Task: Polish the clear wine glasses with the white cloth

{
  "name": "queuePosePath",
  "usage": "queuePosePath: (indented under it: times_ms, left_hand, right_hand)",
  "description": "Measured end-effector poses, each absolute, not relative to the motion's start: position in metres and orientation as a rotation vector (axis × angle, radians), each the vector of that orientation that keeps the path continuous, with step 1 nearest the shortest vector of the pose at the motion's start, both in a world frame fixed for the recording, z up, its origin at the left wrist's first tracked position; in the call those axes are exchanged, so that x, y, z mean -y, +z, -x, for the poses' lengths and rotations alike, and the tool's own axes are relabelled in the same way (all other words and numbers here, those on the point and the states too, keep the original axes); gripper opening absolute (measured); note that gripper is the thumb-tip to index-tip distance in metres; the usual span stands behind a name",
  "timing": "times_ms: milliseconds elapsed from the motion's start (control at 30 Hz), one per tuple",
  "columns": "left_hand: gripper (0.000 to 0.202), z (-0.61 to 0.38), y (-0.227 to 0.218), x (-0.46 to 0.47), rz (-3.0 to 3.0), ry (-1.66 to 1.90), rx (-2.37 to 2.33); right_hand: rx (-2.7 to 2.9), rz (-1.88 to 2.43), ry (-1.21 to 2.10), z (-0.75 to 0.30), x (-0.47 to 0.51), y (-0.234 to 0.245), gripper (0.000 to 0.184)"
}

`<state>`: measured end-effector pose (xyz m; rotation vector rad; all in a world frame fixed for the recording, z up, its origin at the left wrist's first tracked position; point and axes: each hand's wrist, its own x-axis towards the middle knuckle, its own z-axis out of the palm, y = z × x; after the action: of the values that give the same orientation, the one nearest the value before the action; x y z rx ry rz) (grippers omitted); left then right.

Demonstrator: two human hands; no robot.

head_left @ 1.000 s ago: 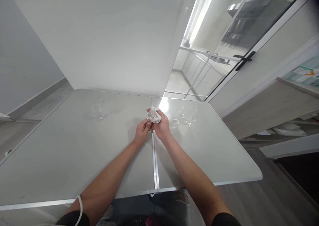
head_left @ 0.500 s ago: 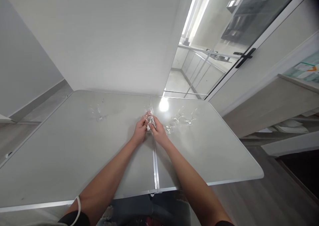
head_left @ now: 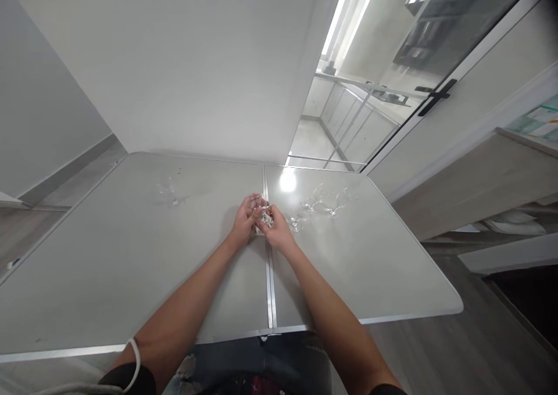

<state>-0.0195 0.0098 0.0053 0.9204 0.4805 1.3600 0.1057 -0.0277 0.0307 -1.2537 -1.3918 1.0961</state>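
Observation:
Both of my hands meet over the middle seam of a grey folding table (head_left: 131, 267). My left hand (head_left: 243, 225) is curled round a small clear stemmed glass (head_left: 258, 204). My right hand (head_left: 278, 232) is closed on a crumpled white cloth (head_left: 264, 223) and presses it against the glass. Most of the cloth is hidden between the two hands.
Several clear stemmed glasses (head_left: 320, 204) stand to the right of my hands. One more clear glass (head_left: 168, 191) stands at the far left of the table. A white wall rises behind; a glass door (head_left: 392, 64) and a wooden counter (head_left: 479, 180) lie to the right.
The cloth, bunched up and plainly visible above the hands a second ago, is now tucked between them. The glass now shows on top, and both hands have shifted slightly nearer.

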Motion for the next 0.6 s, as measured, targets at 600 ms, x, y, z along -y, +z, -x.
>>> queuePosePath:
  times_ms: [600]
  left_hand:
    - [0.059, 0.028, 0.007, -0.012, -0.775, 1.358, -0.373]
  right_hand:
    - [1.514, 1.444, 0.610, -0.094, 0.032, 0.029, 0.010]
